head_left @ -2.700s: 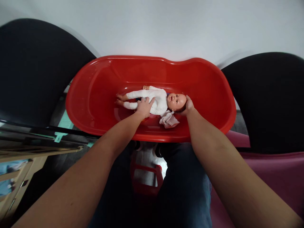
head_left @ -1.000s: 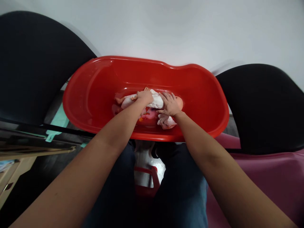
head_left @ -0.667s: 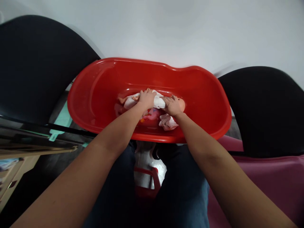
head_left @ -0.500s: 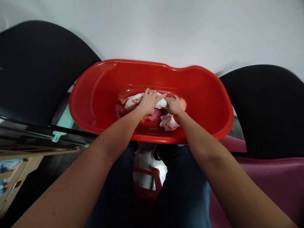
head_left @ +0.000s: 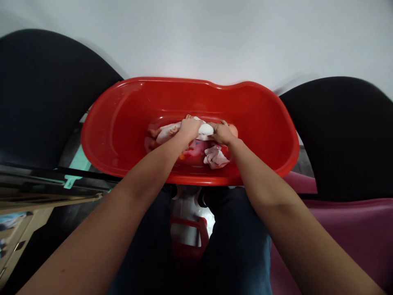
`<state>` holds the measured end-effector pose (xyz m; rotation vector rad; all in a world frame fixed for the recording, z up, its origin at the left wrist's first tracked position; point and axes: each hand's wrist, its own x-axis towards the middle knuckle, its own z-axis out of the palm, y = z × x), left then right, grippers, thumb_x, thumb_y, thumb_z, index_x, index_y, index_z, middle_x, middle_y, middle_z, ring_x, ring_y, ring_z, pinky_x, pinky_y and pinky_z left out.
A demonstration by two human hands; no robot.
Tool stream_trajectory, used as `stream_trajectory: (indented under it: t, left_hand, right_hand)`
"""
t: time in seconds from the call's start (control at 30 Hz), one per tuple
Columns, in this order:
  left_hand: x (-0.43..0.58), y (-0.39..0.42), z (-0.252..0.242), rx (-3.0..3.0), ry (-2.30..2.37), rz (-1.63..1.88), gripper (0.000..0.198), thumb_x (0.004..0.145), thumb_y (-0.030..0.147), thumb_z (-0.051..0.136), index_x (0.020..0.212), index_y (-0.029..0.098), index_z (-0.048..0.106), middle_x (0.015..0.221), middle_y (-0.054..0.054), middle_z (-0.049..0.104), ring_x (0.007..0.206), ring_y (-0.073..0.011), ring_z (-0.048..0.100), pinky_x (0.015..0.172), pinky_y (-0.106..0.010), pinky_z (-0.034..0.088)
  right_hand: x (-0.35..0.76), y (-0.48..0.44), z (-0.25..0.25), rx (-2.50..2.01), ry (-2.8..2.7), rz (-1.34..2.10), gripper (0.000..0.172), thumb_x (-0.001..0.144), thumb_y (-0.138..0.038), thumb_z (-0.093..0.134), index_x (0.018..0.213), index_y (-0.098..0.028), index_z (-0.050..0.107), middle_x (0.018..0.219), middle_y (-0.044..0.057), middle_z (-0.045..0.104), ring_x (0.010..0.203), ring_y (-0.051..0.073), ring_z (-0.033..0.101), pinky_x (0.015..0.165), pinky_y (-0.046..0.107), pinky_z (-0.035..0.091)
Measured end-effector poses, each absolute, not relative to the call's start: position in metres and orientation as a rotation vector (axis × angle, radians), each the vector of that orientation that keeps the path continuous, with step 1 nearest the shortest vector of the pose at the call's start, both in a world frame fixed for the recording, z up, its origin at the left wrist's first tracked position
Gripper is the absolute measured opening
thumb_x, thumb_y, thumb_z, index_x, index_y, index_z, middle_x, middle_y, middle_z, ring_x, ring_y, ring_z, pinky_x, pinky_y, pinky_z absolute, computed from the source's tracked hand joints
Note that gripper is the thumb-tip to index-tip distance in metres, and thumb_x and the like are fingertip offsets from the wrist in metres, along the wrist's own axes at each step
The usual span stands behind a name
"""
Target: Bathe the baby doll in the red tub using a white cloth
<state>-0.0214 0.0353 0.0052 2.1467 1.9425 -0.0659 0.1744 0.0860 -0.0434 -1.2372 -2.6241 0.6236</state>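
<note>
A baby doll [head_left: 167, 132] in a white suit lies on its back inside a red plastic baby tub [head_left: 123, 119], head to the right. My left hand [head_left: 189, 127] is closed on the white suit at the doll's belly. My right hand [head_left: 223, 133] grips the suit at the chest, just beside the doll's head [head_left: 233, 130], which is mostly hidden. The suit is bunched up between my two hands. A crumpled pale pink cloth [head_left: 215, 157] lies in the tub just below my right wrist.
Black chair backs stand to the left [head_left: 43, 94] and right [head_left: 344, 131] of the tub. A maroon padded surface [head_left: 344, 229] is at the lower right. A red stool [head_left: 188, 237] shows between my knees. A white wall is behind.
Both hands moved from the doll's hip and head onto its torso and closed on the white suit, which is now gathered up between them.
</note>
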Motion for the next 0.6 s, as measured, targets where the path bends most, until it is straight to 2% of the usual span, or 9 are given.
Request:
stream_trajectory:
  t: [0.17,0.27,0.33,0.4,0.47,0.53,0.6]
  left_hand:
    - [-0.026,0.041,0.014,2.226,1.921,-0.118,0.034,0.098,0.021,0.072,0.131,0.021,0.080,0.122,-0.017,0.078,0.113,-0.0376,0.073,0.096,-0.045,0.055]
    - [-0.028,0.039,0.012,2.230,1.916,-0.119,0.034,0.099,0.018,0.069,0.132,0.021,0.079,0.123,-0.017,0.078,0.114,-0.0369,0.073,0.096,-0.044,0.056]
    - [-0.027,0.035,0.008,2.260,1.954,-0.063,0.039,0.105,0.018,0.060,0.141,0.019,0.074,0.130,-0.018,0.076,0.121,-0.0367,0.071,0.102,-0.047,0.054]
    - [-0.025,0.029,0.003,2.352,2.016,0.039,0.049,0.110,0.018,0.049,0.157,0.022,0.063,0.141,-0.018,0.071,0.134,-0.0366,0.064,0.116,-0.053,0.046]
    - [-0.022,0.023,-0.004,2.474,2.036,0.154,0.060,0.112,0.019,0.046,0.171,0.030,0.048,0.157,-0.015,0.062,0.152,-0.0370,0.050,0.130,-0.061,0.028]
    - [-0.020,0.019,-0.014,2.592,1.952,0.237,0.069,0.109,0.021,0.053,0.174,0.039,0.040,0.168,-0.009,0.053,0.163,-0.0377,0.035,0.134,-0.067,0.012]
    - [-0.019,0.015,-0.024,2.703,1.801,0.279,0.073,0.107,0.021,0.056,0.174,0.041,0.039,0.173,-0.006,0.047,0.167,-0.0371,0.027,0.136,-0.068,0.005]
  right_hand:
    - [0.176,0.081,-0.036,-1.248,-2.623,0.684,0.039,0.089,-0.021,0.074,0.126,-0.032,0.076,0.104,0.000,0.084,0.103,0.028,0.076,0.136,0.055,0.021]
    - [0.173,0.078,-0.033,-1.273,-2.622,0.684,0.039,0.089,-0.021,0.075,0.126,-0.030,0.076,0.106,0.002,0.084,0.104,0.030,0.076,0.136,0.056,0.021]
    - [0.170,0.077,-0.033,-1.302,-2.604,0.665,0.043,0.090,-0.022,0.075,0.132,-0.030,0.075,0.114,0.004,0.084,0.110,0.031,0.076,0.136,0.056,0.022]
    - [0.169,0.077,-0.036,-1.320,-2.577,0.631,0.051,0.091,-0.024,0.074,0.142,-0.030,0.071,0.126,0.005,0.082,0.118,0.031,0.074,0.136,0.055,0.022]
    - [0.169,0.080,-0.041,-1.328,-2.570,0.577,0.056,0.093,-0.025,0.073,0.148,-0.028,0.067,0.133,0.007,0.080,0.124,0.031,0.073,0.136,0.057,0.022]
    - [0.171,0.085,-0.047,-1.349,-2.604,0.513,0.052,0.094,-0.024,0.071,0.145,-0.024,0.069,0.133,0.009,0.080,0.127,0.032,0.072,0.136,0.059,0.023]
    - [0.173,0.090,-0.052,-1.348,-2.651,0.463,0.045,0.096,-0.024,0.069,0.141,-0.020,0.071,0.134,0.012,0.079,0.131,0.032,0.070,0.136,0.057,0.023]
